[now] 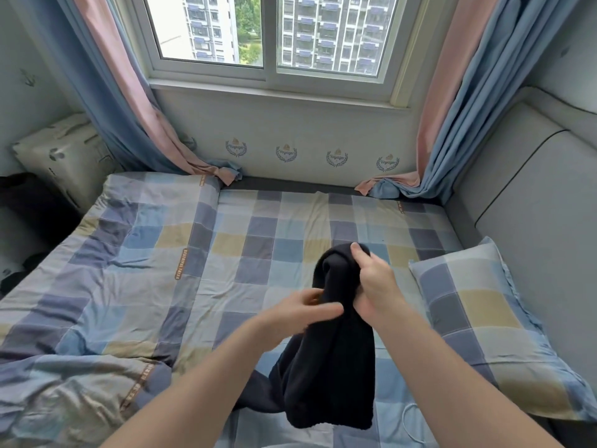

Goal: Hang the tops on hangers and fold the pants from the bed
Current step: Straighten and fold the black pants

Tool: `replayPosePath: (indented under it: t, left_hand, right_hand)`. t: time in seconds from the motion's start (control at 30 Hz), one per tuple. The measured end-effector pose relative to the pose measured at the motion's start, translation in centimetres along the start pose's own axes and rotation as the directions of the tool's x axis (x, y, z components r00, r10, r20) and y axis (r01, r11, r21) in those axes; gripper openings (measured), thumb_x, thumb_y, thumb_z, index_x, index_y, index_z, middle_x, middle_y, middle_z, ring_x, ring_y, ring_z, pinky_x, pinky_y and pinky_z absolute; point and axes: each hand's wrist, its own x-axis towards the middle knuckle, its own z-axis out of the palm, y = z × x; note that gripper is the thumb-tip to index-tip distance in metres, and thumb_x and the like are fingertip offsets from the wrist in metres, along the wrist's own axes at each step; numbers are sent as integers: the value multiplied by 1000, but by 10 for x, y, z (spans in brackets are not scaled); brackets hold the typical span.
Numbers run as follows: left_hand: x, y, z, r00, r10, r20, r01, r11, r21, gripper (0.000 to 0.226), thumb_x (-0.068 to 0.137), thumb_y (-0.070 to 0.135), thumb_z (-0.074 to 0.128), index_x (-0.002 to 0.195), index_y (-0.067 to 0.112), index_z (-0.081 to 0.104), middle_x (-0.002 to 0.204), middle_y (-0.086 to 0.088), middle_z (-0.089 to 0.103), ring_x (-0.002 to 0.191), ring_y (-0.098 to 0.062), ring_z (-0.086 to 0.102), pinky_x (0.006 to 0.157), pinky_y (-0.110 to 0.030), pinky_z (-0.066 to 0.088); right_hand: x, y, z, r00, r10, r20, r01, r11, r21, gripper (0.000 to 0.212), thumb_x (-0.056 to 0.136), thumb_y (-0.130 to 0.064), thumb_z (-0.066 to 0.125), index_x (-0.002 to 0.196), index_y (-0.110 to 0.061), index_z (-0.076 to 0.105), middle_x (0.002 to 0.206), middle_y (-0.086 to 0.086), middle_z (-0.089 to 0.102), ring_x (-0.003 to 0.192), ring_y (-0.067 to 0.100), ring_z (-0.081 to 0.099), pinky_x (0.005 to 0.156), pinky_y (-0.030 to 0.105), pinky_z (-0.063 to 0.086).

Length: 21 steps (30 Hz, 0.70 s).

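Above the near checked bed cover [258, 221], right hand [374, 282] clamps the dark soft-fabric garment [332, 367] by its top, presumably to hang it straight; blurred left hand [300, 313] touches it, grip undeterminable.

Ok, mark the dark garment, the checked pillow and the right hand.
dark garment [332, 367], head view, middle of hanging fabric.
checked pillow [478, 321], head view, top face.
right hand [376, 282], head view, back of hand.

The left hand [300, 313] is blurred, so its hold on the dark garment [332, 367] is unclear. The bunched cloth hides whether this is a top or pants, and swallows most of the right hand [376, 282] fingers. The frame's left edge cuts off a dark heap [19, 202].
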Motion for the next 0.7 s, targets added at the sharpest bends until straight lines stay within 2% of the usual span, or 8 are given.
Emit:
replayPosePath:
  t: [0.07, 0.13, 0.2, 0.27, 0.4, 0.47, 0.57, 0.7]
  left_hand:
    - [4, -4, 12, 994, 109, 9, -109, 992, 60, 40, 87, 33, 74, 126, 32, 64, 121, 8, 71, 113, -11, 67, 95, -29, 55]
    - [10, -8, 17, 972, 179, -153, -160, 979, 130, 33, 89, 28, 71, 121, 29, 66, 116, 7, 72, 111, -12, 67, 99, -38, 54]
    - [15, -11, 14, 927, 180, -331, -142, 981, 134, 16, 95, 29, 65, 110, 34, 69, 110, 9, 74, 107, -13, 68, 100, -43, 53]
    - [16, -7, 11, 902, 177, -394, -168, 984, 58, 11, 98, 28, 63, 103, 35, 70, 105, 8, 75, 104, -16, 69, 97, -42, 54]
    - [6, 18, -1, 856, 200, -477, -273, 958, -89, 11, 98, 26, 65, 102, 24, 75, 100, 4, 78, 97, -16, 73, 80, -29, 60]
    - [0, 34, -7, 844, 228, -486, -333, 932, -141, 14, 99, 24, 63, 104, 19, 75, 102, -2, 77, 96, -17, 74, 81, -31, 61]
    - [-5, 52, -9, 844, 239, -481, -377, 901, -214, 16, 100, 23, 61, 104, 15, 75, 103, -8, 77, 97, -23, 74, 82, -39, 62]
    - [-1, 63, -2, 840, 171, -516, -352, 894, -277, 14, 98, 28, 64, 106, 19, 73, 100, -1, 78, 97, -18, 73, 84, -38, 60]
  right_hand:
    - [-3, -11, 5, 1000, 3, 15, -4, 997, 71, 26, 102, -23, 56, 113, -2, 65, 101, 18, 74, 88, 28, 74, 66, 34, 59]
    - [-6, -21, 7, 997, -11, 82, 2, 994, 106, 23, 103, -18, 54, 115, -1, 64, 105, 18, 74, 90, 25, 74, 68, 31, 59]
    - [-8, -28, 6, 980, -50, 191, 31, 995, 100, 23, 102, -12, 51, 119, -3, 65, 114, 18, 72, 103, 26, 72, 80, 34, 57]
    - [-11, -34, 3, 949, -86, 305, 75, 996, 46, 26, 101, -13, 52, 123, -9, 66, 118, 13, 72, 112, 24, 68, 87, 34, 55]
    - [-20, -31, -15, 884, -85, 460, 190, 964, -188, 29, 98, -24, 57, 124, -18, 67, 119, 7, 72, 111, 21, 69, 82, 28, 57]
    - [-26, -21, -27, 879, -21, 476, 174, 945, -279, 37, 93, -30, 64, 128, -17, 64, 119, 6, 73, 112, 23, 69, 85, 29, 57]
    - [-40, 3, -39, 873, 47, 485, 126, 940, -318, 45, 89, -31, 72, 131, -22, 60, 120, -4, 73, 110, 14, 69, 81, 20, 56]
    - [-56, 51, -44, 909, 99, 404, 118, 869, -480, 50, 82, -30, 80, 127, -31, 59, 111, -19, 72, 101, 0, 68, 76, 13, 54]
